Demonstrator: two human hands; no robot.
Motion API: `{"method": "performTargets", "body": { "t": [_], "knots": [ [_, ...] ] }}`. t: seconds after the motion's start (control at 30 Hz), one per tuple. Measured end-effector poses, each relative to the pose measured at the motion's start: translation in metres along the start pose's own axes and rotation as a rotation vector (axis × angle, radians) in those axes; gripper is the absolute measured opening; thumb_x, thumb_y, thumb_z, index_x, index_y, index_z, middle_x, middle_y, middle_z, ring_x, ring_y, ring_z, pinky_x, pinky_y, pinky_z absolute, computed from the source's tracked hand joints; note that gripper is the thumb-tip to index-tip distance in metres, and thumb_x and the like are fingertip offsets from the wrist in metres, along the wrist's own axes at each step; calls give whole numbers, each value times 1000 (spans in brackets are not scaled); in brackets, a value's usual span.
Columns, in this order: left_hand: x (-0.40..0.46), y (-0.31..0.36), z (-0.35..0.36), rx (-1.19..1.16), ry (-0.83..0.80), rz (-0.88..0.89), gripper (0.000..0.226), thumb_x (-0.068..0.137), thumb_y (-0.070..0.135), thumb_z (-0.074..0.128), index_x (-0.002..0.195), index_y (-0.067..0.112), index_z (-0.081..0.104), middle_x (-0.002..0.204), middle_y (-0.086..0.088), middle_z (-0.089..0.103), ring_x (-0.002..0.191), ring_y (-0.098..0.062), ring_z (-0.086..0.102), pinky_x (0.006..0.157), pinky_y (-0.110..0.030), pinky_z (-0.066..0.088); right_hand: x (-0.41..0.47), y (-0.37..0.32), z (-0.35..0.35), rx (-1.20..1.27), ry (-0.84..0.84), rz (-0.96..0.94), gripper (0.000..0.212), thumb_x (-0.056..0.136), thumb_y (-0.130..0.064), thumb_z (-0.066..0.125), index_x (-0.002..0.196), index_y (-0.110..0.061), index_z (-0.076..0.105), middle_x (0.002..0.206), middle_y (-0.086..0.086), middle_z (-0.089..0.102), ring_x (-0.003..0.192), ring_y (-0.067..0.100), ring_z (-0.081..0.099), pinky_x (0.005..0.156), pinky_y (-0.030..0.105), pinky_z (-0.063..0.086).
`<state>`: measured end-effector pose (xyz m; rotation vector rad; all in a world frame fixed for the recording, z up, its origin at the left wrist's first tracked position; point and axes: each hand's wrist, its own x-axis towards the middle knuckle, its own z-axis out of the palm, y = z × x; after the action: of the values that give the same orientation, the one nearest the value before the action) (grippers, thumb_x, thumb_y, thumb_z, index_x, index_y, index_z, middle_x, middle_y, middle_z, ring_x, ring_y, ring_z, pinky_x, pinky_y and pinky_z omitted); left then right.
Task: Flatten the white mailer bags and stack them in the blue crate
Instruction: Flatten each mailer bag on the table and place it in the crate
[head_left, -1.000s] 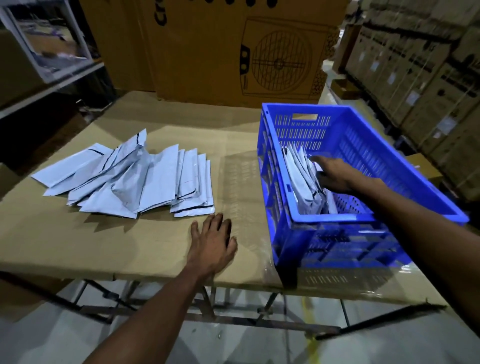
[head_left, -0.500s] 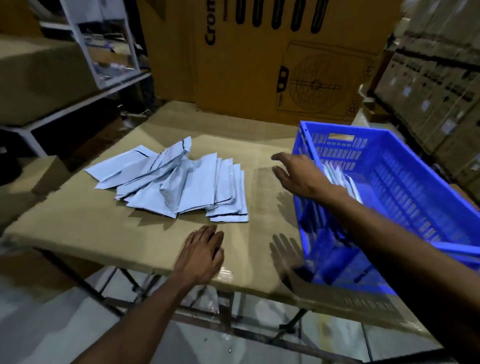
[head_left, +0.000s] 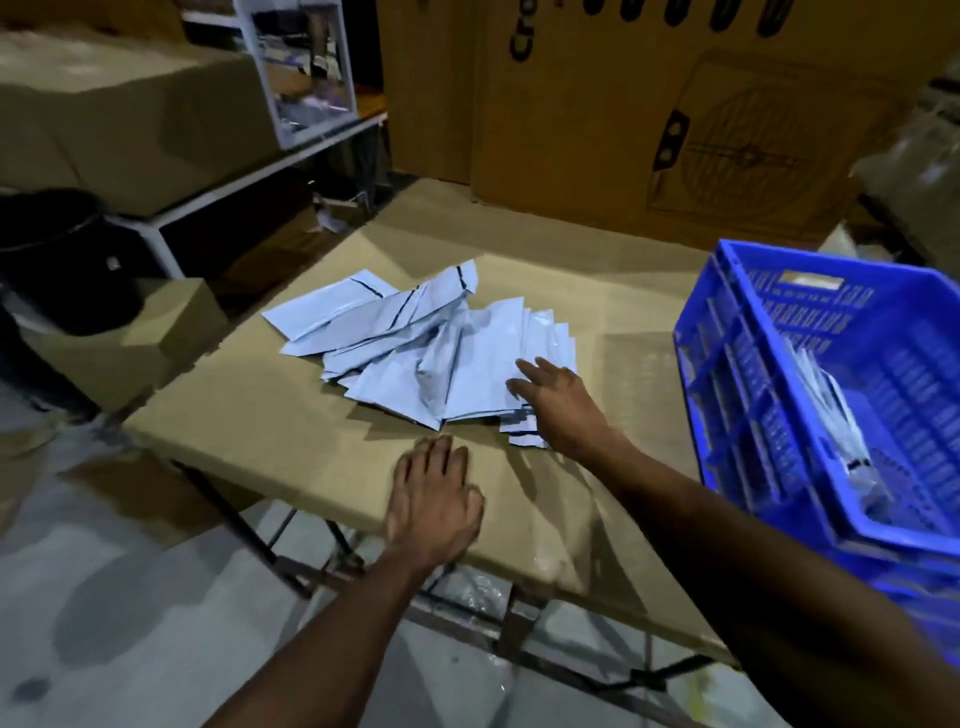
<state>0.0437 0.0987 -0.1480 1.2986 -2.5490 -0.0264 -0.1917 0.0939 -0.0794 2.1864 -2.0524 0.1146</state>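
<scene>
Roughly central on the cardboard-covered counter (head_left: 291, 441) lies a loose, fanned pile of white mailer bags (head_left: 415, 343), several overlapping and some creased. Bare counter runs in front of the pile to the near edge, and a clear strip lies between the pile and the blue crate (head_left: 753, 332) at the counter's right end. Crate's near corner seems to reach the counter's front edge. Inside the crate, a few white bags (head_left: 831, 415) stand on edge, leaning against its left wall; the rest of its floor is open.

Right hand (head_left: 558, 405) reaches across from the right, palm down, fingers spread and slack, resting on the right edge of the pile; nothing gripped. Left hand (head_left: 436, 499) lies flat on bare counter just in front of the pile, near the front edge, fingers extended, holding nothing. Both forearms come in low from the bottom of the view.

Behind the counter stands a large brown carton (head_left: 675, 114). Left of the counter, a smaller box (head_left: 135, 338) sits on the floor beside a white shelf frame (head_left: 218, 192).
</scene>
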Motion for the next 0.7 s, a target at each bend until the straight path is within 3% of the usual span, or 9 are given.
{"method": "performTargets", "body": {
  "t": [0.13,0.2,0.3,0.4,0.5,0.57,0.63,0.67,0.7],
  "knots": [
    [0,1,1,1,-26,-9,55,86,44,40,131,17,57,148,-10,50,135,-30,42,112,-47,32,8,-2,-1,53,85,-84,18,67,-5,69,84,-10,69,115,12,67,91,39,61,60,36,50],
    [0,0,4,-21,-36,-21,63,87,46,36,140,15,52,152,-9,47,139,-29,39,115,-46,29,8,-4,-4,120,167,-75,14,72,-3,62,83,-6,71,103,15,68,88,41,61,60,39,52],
    [0,2,8,-173,-37,-135,78,88,52,39,155,14,30,159,-9,38,143,-28,36,120,-45,26,-4,-13,-9,80,249,-102,11,77,-6,64,88,-8,69,113,16,67,108,41,60,78,47,53],
    [-7,6,1,-397,92,-198,92,84,45,64,158,18,18,158,-13,36,137,-33,41,113,-47,38,-31,-31,-4,-53,280,-175,6,86,-18,63,89,-14,66,135,8,61,135,34,46,104,56,38],
    [-9,1,-5,-521,308,-125,90,83,31,75,157,26,25,158,-13,28,133,-34,45,93,-42,50,-59,-53,0,-61,329,-271,20,95,-22,49,87,-11,64,136,11,59,140,35,40,109,62,28],
    [-5,-5,-1,-623,384,-132,78,84,32,77,152,31,37,154,-12,34,128,-31,50,93,-37,51,-73,-67,0,-28,334,-314,23,95,-22,46,86,-8,62,133,14,60,138,37,42,109,65,26],
    [4,-10,3,-832,297,-277,57,88,46,73,140,44,50,145,-3,50,124,-24,58,102,-43,50,-84,-81,-2,30,342,-351,20,92,-22,48,86,-8,61,129,14,62,136,37,45,108,64,28],
    [5,-14,7,-850,255,-251,48,91,49,67,137,46,53,144,0,52,125,-23,58,106,-42,48,-90,-87,-3,72,345,-365,17,91,-22,51,86,-9,61,129,13,62,135,36,45,109,63,28],
    [4,-19,13,-689,217,-107,47,93,44,63,139,42,54,148,0,49,128,-24,55,109,-37,45,-95,-90,-5,118,336,-368,16,90,-23,54,87,-10,62,130,12,62,136,34,45,110,62,27]
  ]
}}
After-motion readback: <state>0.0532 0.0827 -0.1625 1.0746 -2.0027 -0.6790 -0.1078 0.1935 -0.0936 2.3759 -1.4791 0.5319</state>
